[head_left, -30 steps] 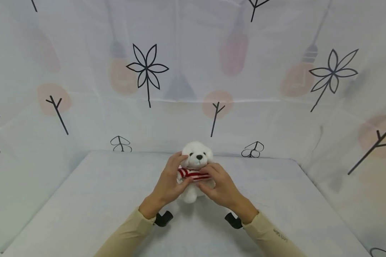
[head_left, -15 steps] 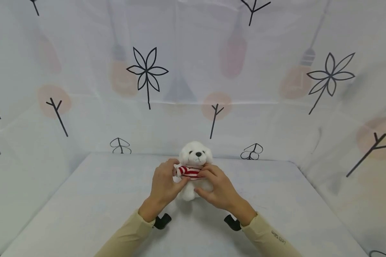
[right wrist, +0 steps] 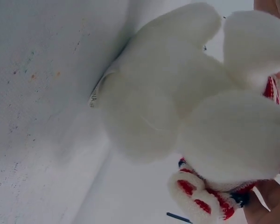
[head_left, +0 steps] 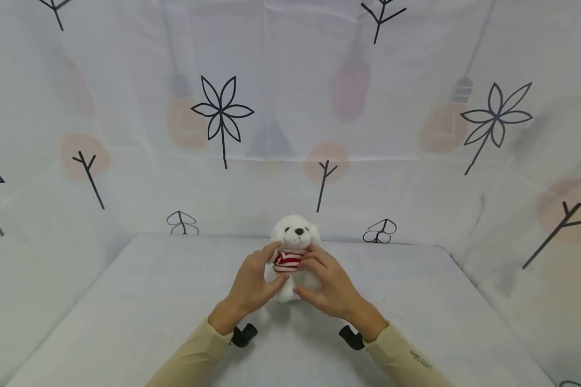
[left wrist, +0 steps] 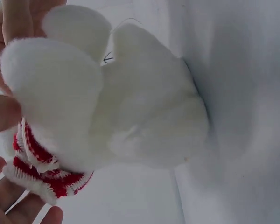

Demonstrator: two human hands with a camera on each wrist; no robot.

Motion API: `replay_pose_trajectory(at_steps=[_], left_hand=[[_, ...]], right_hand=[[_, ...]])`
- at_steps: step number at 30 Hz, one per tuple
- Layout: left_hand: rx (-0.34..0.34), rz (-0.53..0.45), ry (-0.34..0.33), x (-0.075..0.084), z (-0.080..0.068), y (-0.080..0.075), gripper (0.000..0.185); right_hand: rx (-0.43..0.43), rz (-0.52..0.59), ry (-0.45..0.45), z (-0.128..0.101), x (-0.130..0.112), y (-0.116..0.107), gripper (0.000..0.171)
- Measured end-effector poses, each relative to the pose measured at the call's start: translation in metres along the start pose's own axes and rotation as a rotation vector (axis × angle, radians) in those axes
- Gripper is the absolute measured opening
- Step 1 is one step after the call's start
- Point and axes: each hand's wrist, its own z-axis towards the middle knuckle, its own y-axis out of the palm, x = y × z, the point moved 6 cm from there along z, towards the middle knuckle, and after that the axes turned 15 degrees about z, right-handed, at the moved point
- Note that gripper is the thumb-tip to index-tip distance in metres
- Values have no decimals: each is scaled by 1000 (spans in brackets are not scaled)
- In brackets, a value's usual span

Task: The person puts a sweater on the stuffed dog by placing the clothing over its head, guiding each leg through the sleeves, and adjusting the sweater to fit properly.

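A small white plush dog [head_left: 295, 235] in a red-and-white striped sweater [head_left: 287, 259] stands upright at the middle of the white table [head_left: 126, 306]. My left hand [head_left: 253, 282] grips its left side, index finger up by the neck and thumb on the belly. From the other side my right hand [head_left: 330, 284] grips it, fingers lying over the sweater. In the left wrist view the dog's white legs [left wrist: 144, 107] fill the frame, with the bunched sweater [left wrist: 42, 175] by my fingers [left wrist: 1, 114]. The right wrist view shows the dog [right wrist: 177, 93] from below, and its sweater cuff [right wrist: 200, 198].
White cloth printed with black flowers, twigs and faded light bulbs hangs as walls behind [head_left: 271, 134] and on both sides of the table. Black camera mounts sit under my left wrist [head_left: 244, 334] and right wrist [head_left: 352, 338]. Beige sleeves cover both forearms.
Both hands have shifted a little on the dog, which stays where it was. The left striped sleeve seen earlier is now covered, and less of the sweater shows between my fingers.
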Motion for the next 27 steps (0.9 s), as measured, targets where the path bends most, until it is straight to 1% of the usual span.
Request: replay_pose_trajectory(at_steps=[5,8,12,16,19,22,25,27], left_hand=[[-103,-23,51,0,0,3,71],[-140,-29,90,2,0,4,78],[-158,-24,124,7,0,5,85],[-187,-19,147,12,1,6,81],[-211,21,166,17,1,7,78],[-237,71,164,20,0,7,78],[-242,102,156,21,0,6,81],[-231,132,156,21,0,6,81]], right_hand=[[-52,-54,33,-2,2,2,53],[-81,-72,40,-3,4,3,55],[-77,-85,35,-5,7,5,51],[-34,-72,6,-4,6,5,47],[-9,-51,-18,-3,3,6,44],[-2,-55,-21,-2,2,6,43],[-2,-79,-14,-1,3,6,43],[-4,-90,-6,-1,4,6,43]])
